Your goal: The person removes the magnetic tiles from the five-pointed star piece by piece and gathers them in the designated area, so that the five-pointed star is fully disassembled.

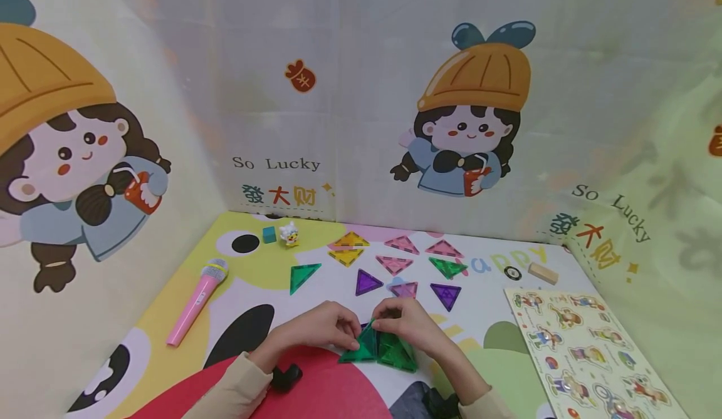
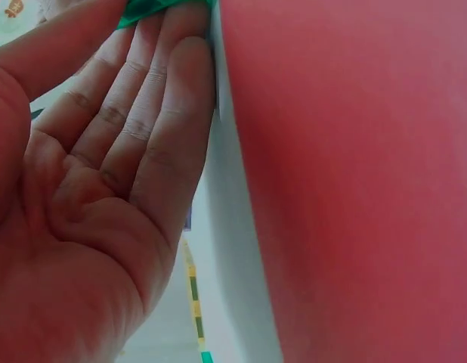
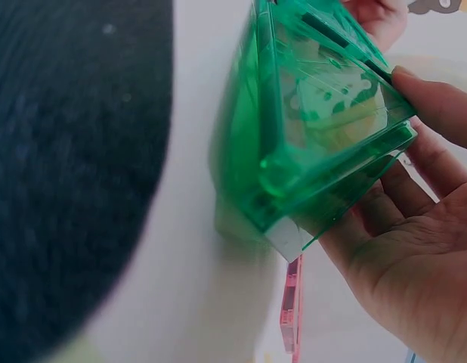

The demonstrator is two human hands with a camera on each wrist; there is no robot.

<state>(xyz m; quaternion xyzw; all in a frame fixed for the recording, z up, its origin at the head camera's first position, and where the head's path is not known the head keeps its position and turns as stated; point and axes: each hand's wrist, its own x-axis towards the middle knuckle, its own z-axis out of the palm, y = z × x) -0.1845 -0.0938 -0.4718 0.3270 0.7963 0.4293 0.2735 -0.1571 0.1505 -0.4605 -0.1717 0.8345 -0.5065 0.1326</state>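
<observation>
Green translucent plastic made up the thing I had between my hands: a small pyramid of triangular tiles [image 1: 376, 347], its panels leaning together to a peak at the near middle of the play mat [image 1: 496, 319], on the white patch just beyond the big red shape. From the right wrist view the pyramid [image 3: 317, 128] looked glassy and see-through, with thick moulded edges, a rounded lower corner and a pale printed pattern showing through one face. A pink tile [image 3: 292, 310] lay flat on the mat just beneath that corner.

My left hand [image 1: 318, 326] met the left panel, fingers mostly straight in the left wrist view, with only the fingertips [image 2: 173, 19] touching the green edge at the top of that picture; I took it as pressing rather than clutching. My right hand [image 1: 410, 325] cupped the right side, thumb [image 3: 437, 102] on one face and fingers [image 3: 385, 208] curled under the lower edge, so it plainly gripped the pyramid.

Beyond my hands, loose triangles lay spread on the mat: a green one [image 1: 302, 276], a purple one [image 1: 366, 282], pink ones [image 1: 394, 263] and yellow ones [image 1: 346, 255]. A pink toy microphone [image 1: 197, 302] lay well to the left, a sticker sheet [image 1: 586, 350] to the right, and a wooden block [image 1: 543, 272] near the far right edge.
</observation>
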